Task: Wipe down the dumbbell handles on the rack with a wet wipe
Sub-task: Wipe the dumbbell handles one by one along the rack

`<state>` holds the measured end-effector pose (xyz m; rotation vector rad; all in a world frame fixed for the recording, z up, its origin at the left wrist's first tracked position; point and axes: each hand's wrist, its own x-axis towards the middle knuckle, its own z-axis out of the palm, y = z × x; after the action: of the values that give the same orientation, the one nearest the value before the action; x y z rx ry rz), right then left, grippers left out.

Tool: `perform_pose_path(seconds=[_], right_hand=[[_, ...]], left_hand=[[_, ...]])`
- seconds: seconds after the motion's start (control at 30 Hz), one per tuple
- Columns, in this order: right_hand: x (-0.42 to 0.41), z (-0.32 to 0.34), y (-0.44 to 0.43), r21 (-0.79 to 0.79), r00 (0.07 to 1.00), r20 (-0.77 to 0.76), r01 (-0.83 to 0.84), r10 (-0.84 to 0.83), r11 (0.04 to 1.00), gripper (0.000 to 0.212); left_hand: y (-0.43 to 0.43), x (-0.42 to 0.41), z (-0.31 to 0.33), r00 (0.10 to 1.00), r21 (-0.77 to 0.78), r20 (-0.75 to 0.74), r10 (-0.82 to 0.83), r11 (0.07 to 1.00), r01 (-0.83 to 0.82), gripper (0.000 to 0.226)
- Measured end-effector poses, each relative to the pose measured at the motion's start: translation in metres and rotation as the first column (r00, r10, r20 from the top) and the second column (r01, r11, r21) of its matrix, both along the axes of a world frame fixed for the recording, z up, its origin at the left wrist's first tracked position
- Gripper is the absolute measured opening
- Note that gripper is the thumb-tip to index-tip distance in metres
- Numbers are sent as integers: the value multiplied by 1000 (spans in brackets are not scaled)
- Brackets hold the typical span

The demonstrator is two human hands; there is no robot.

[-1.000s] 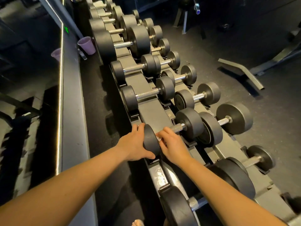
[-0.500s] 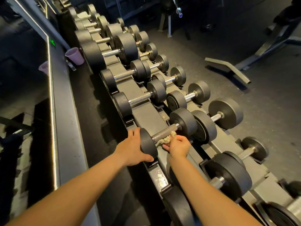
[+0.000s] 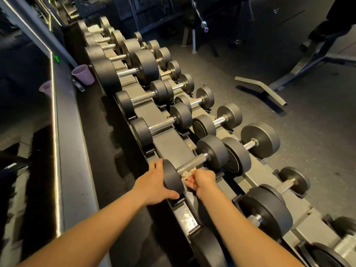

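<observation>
A grey rack (image 3: 169, 139) runs from near right to far left with several black dumbbells in two rows. The nearest top-row dumbbell has a knurled steel handle (image 3: 192, 164). My left hand (image 3: 156, 184) grips that dumbbell's near black weight (image 3: 172, 179), thumb under it and fingers over its far side. My right hand (image 3: 201, 181) holds a crumpled pale wet wipe (image 3: 186, 174) against the underside of the handle, close to the near weight. The handle's far half is bare.
A purple cup (image 3: 83, 74) stands on the dark ledge behind the rack, beside a mirror wall (image 3: 25, 97) at left. A bench frame (image 3: 316, 60) and a flat metal foot (image 3: 260, 89) lie on the rubber floor at right.
My right hand came off the top of the handle, slid to its middle, then drew back under it toward the near weight with the wipe. My left hand stayed on the weight.
</observation>
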<state>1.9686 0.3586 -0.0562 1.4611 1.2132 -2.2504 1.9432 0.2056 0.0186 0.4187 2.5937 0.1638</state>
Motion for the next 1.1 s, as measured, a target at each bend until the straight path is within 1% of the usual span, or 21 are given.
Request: perform_pose_path(seconds=[0.07, 0.13, 0.23, 0.33, 0.37, 0.43, 0.5, 0.53, 0.6, 0.67, 0.7, 0.73, 0.77, 0.8, 0.83, 0.87, 0.93, 1.0, 1.03, 1.07, 1.1], right_hand=[[-1, 2, -11, 85, 994, -2, -105, 105, 991, 15], [5, 6, -20, 186, 958, -24, -278, 287, 943, 15], [17, 13, -8, 262, 875, -79, -444, 478, 857, 27], [20, 22, 13, 351, 867, -131, -413, 481, 840, 34], [20, 26, 18, 415, 877, -125, -378, 464, 828, 31], [17, 30, 23, 487, 899, -119, -318, 422, 813, 22], [14, 35, 22, 399, 918, -181, -259, 352, 880, 19], [11, 38, 19, 303, 926, -234, -221, 297, 927, 19], [8, 47, 13, 22, 938, -323, -124, 125, 992, 22], [2, 51, 12, -247, 942, -330, -19, -65, 969, 27], [0, 54, 13, -318, 942, -317, 3, -109, 948, 27], [-2, 54, 15, -317, 948, -305, -12, -91, 948, 26], [-3, 56, 18, -234, 956, -294, -65, -7, 970, 23], [-6, 53, 24, -40, 959, -257, -137, 123, 990, 20], [-9, 53, 30, 223, 954, -180, -199, 241, 954, 15], [-13, 50, 39, 482, 953, -78, -223, 294, 848, 14], [-20, 51, 61, 816, 962, 71, -208, 264, 539, 15], [-32, 49, 81, 929, 933, 209, -283, 292, 240, 19], [-38, 44, 90, 916, 889, 302, -371, 343, 155, 33], [-45, 39, 95, 878, 844, 362, -451, 396, 160, 46], [-51, 30, 97, 836, 818, 370, -500, 441, 225, 54]], left_hand=[[0, 0, 0, 1000, -4, 1, 0, 1000, 0, 131], [-2, -1, 0, 1000, -2, -3, -6, 1000, 6, 131], [-2, 0, -1, 1000, 13, -24, -16, 1000, 16, 128], [-2, 1, 3, 999, -39, -19, -34, 999, 33, 128], [-1, -1, 7, 996, -91, -51, -76, 993, 71, 126], [3, -9, 14, 958, -144, -218, -188, 977, 159, 113], [14, -21, 20, 916, -10, -331, -227, 971, 237, 88], [21, -30, 21, 923, 101, -307, -232, 956, 274, 75], [32, -42, 18, 965, 306, -135, -225, 917, 256, 52], [38, -61, 9, 957, 368, -16, -288, 889, 274, 34], [39, -69, 4, 945, 376, 9, -326, 877, 298, 25], [39, -77, 1, 941, 382, 31, -337, 874, 301, 17], [39, -86, -3, 945, 395, 47, -325, 875, 281, 11], [39, -94, -5, 955, 403, 57, -290, 882, 244, 15], [38, -102, -12, 969, 397, 75, -237, 898, 189, 23], [37, -109, -17, 974, 371, 112, -197, 918, 143, 29], [36, -117, -28, 953, 290, 221, -209, 947, 140, 38], [40, -121, -33, 908, 192, 334, -252, 962, 197, 31], [44, -123, -34, 883, 150, 382, -274, 961, 233, 30], [49, -125, -32, 858, 109, 423, -292, 956, 272, 33], [52, -127, -31, 830, 94, 458, -319, 946, 312, 37]])
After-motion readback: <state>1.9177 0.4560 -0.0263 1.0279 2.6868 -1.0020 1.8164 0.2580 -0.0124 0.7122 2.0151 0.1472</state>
